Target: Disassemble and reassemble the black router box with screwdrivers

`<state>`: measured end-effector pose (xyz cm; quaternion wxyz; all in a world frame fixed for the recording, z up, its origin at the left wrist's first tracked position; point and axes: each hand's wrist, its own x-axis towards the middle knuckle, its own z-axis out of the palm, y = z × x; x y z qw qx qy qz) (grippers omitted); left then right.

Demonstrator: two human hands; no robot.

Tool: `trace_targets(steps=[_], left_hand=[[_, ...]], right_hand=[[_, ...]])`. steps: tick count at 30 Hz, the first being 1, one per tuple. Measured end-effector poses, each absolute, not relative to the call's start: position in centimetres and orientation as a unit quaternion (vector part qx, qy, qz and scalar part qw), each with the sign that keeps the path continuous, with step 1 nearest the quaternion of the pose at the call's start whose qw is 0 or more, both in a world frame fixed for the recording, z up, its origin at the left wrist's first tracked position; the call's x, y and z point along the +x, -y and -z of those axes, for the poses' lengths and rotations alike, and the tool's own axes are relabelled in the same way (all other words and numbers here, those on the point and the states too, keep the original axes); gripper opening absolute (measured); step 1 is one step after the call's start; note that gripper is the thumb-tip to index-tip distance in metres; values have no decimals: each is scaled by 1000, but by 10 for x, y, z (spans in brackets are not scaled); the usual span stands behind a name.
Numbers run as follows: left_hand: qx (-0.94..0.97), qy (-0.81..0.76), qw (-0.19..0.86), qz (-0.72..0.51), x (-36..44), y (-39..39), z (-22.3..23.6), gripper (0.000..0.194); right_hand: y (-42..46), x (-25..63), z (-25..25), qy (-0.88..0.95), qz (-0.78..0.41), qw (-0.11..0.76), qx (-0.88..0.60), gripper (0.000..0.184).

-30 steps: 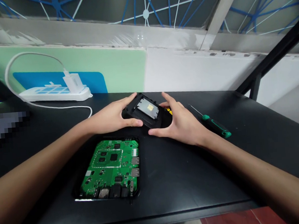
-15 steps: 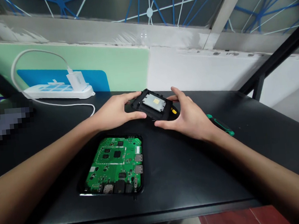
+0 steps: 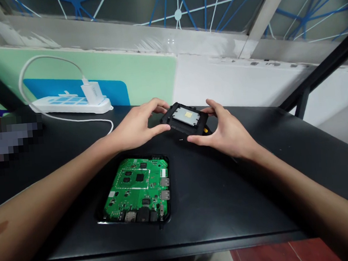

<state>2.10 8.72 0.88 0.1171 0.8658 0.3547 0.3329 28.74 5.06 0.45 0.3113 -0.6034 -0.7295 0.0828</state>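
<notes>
Between my two hands, raised over the far part of the desk, is a black plastic cover (image 3: 170, 126) with a silver metal plate and a small yellowish pad on its inner side. My left hand (image 3: 140, 125) grips its left edge, thumb at the front and fingers behind. On the opposite edge, the thumb and fingers of my right hand (image 3: 226, 128) hold it too. Nearer to me lies an open black case with a green circuit board (image 3: 138, 189) in it, its metal ports along the right and front sides.
A white power strip (image 3: 72, 105) with a white charger (image 3: 92, 92) and cable stands at the back left. Behind the cover lies a partly hidden black and yellow object (image 3: 205, 130). A tiny screw-like piece (image 3: 180, 139) rests on the black desk (image 3: 204, 208).
The cover has shifted slightly right in the view and tilted a little, with both hands still on it. My right hand and forearm now hide the green-handled tool. The camera view has shifted slightly.
</notes>
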Motion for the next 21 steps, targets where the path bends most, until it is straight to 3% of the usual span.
trace_targets(steps=[21], left_hand=[[889, -323, 37, -323, 20, -92, -3, 20]], right_hand=[[-51, 287, -5, 726, -98, 306, -609, 131]])
